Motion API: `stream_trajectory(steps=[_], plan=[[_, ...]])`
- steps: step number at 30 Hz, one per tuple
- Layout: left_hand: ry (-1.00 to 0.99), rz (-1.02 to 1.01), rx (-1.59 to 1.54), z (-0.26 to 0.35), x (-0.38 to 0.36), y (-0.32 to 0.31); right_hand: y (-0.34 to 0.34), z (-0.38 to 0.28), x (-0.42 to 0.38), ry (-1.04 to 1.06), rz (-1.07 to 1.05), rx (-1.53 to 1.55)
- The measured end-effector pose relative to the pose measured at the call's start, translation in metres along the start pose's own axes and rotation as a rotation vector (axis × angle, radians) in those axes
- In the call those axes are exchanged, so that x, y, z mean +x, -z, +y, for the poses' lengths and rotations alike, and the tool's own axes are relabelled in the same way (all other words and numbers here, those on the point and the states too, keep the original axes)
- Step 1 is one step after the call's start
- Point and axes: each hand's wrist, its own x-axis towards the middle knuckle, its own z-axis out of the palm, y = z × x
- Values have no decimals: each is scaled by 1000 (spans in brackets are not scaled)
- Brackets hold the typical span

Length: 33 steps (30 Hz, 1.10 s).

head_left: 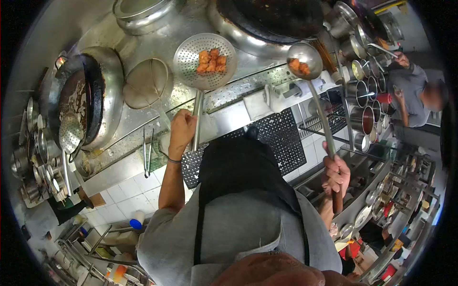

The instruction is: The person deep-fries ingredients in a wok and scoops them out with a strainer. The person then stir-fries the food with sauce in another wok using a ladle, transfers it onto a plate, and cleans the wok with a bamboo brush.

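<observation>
A round perforated skimmer (183, 59) bears several orange-brown fried chunks (211, 61) and is seen over the steel range top. My left hand (182, 129) is closed at its metal handle; the fingertips are partly hidden, but they appear to grip it. My right hand (336, 174) is wrapped round the wooden grip of a long ladle (317, 97). Similar chunks (298, 66) lie in the ladle's bowl, which is to the right of the skimmer near the large wok. A wire-mesh strainer (148, 83) rests left of the skimmer.
A dark wok (272, 21) is at the back, and another wok (74, 95) with a skimmer in it stands left. Metal tongs (148, 152) lie at the front edge, beside a black perforated mat (281, 143). At right, a co-worker (411, 90) stands beside several pots (365, 119).
</observation>
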Motion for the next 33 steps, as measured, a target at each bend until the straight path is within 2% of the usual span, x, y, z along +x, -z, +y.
stream_trajectory(steps=[2,4,6,8,10,11,13,15,16,17,19,23,24,25,27,28,30,31,33], plan=[[-77,82,275,-3,9,-9,-7,-29,-1,1,-59,-18],[-107,181,110,9,10,-14,-13,-66,-2,15,-95,0],[-81,177,86,39,8,-7,-14,-113,4,32,-164,-11],[-73,288,153,59,3,-11,-24,-164,16,61,-254,-1],[-53,312,179,75,-6,-18,-40,-215,29,199,-277,-136],[-36,326,194,81,-11,-22,-41,-247,40,149,-293,-184],[-33,355,160,87,-20,-33,-40,-291,66,435,-222,-614],[3,404,129,98,-32,-45,-56,-312,88,539,-60,-658],[12,409,204,99,-40,-48,-56,-331,102,592,96,-787],[43,421,206,100,-47,-49,-53,-342,111,606,144,-869],[105,440,209,105,-61,-51,-45,-359,127,636,241,-1035],[135,533,293,94,-72,-42,-21,-362,147,695,243,-1238],[123,554,227,93,-69,-38,-17,-358,156,746,314,-1369],[103,547,252,91,-63,-38,-5,-373,168,712,426,-1620],[87,542,320,83,-49,-31,43,-401,206,1480,340,-2170],[74,536,323,92,-42,-30,54,-411,207,1327,569,-2325],[50,551,324,102,-27,-29,47,-385,197,1334,746,-2255],[-26,530,245,112,-20,-28,39,-368,186,1264,536,-2119],[-108,480,275,100,4,-30,27,-310,161,1358,378,-2092]])
